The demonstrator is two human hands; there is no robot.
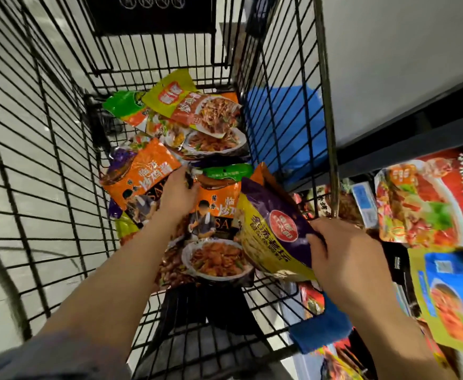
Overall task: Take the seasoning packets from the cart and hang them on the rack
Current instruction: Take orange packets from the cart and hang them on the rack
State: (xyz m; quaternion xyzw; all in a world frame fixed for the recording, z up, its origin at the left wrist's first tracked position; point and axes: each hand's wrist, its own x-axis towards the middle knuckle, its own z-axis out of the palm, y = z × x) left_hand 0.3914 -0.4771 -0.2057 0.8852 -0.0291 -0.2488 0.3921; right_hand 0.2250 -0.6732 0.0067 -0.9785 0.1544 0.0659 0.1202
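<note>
The cart's [60, 160] black wire right wall [288, 111] stands between its packets and the rack [389, 149], where red and blue packets hang. A heap of orange packets [216, 215] fills the cart floor. Left hand [178, 196] reaches into the heap, fingers curled on a packet edge. Right hand [345, 253] pinches a purple packet [277, 231] near the right wall.

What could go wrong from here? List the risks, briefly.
1. The right hand holds the purple-and-yellow packet only by one edge, tilted over the cart's wire wall; it may slip or snag on the wires as it is lifted out.
2. The left hand reaches into a loose, overlapping pile around the orange packet; pulling one may drag others along.
3. The rack packets beside the cart hang crowded; a new one could knock them.
</note>
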